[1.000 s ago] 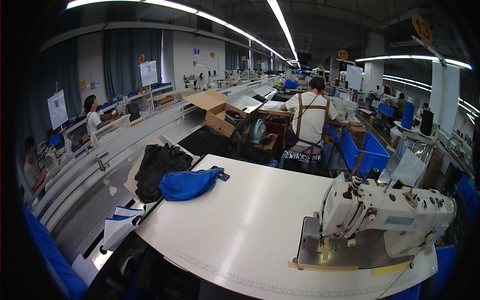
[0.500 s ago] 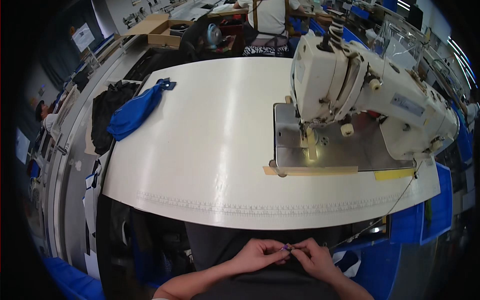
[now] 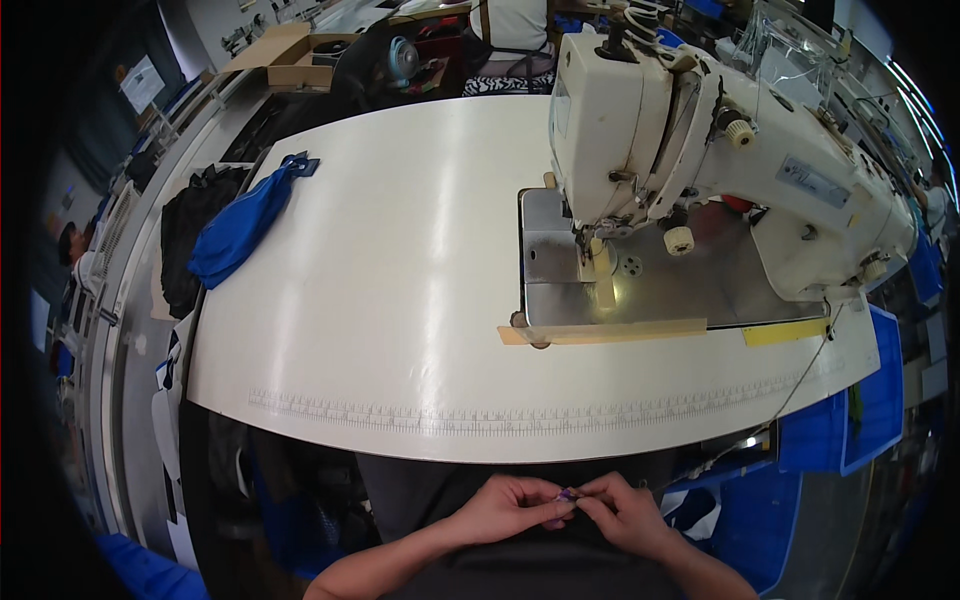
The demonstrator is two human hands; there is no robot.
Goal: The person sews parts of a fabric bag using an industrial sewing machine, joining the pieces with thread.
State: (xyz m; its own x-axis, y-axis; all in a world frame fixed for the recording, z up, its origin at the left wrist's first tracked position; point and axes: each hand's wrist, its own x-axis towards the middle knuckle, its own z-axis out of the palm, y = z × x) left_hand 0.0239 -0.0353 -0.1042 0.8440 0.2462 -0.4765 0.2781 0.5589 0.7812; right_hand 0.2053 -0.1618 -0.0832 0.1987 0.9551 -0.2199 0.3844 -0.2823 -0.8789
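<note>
We look down over a dark lap (image 3: 410, 500) at a person's two bare hands, close together just beyond the near edge of a white table (image 3: 350, 300). The left hand (image 3: 505, 508) and the right hand (image 3: 628, 515) meet at their fingertips, thumbs and fingers pinched together on a small thing (image 3: 568, 494) between them (we make out a touch of purple, but it is too small to identify). It is over the lap, not on the table.

A printed ruler (image 3: 430, 420) curves along the table's near edge. To the right stands a white sewing machine (image 3: 650, 130) on a metal plate (image 3: 553, 262), with tan tape (image 3: 600, 333) and yellow tape (image 3: 785, 333) along the plate's near side. A thin cord (image 3: 805, 377) runs down over the table's edge toward the right. On the table's far left we find a blue pouch (image 3: 240, 230), lying against black cloth (image 3: 192, 230) at the left edge. Blue bins (image 3: 812, 445) sit at the lower right. Beyond the table we see a brown carton (image 3: 300, 75), a small fan (image 3: 403, 60) and a co-worker's back (image 3: 515, 28) in white.
</note>
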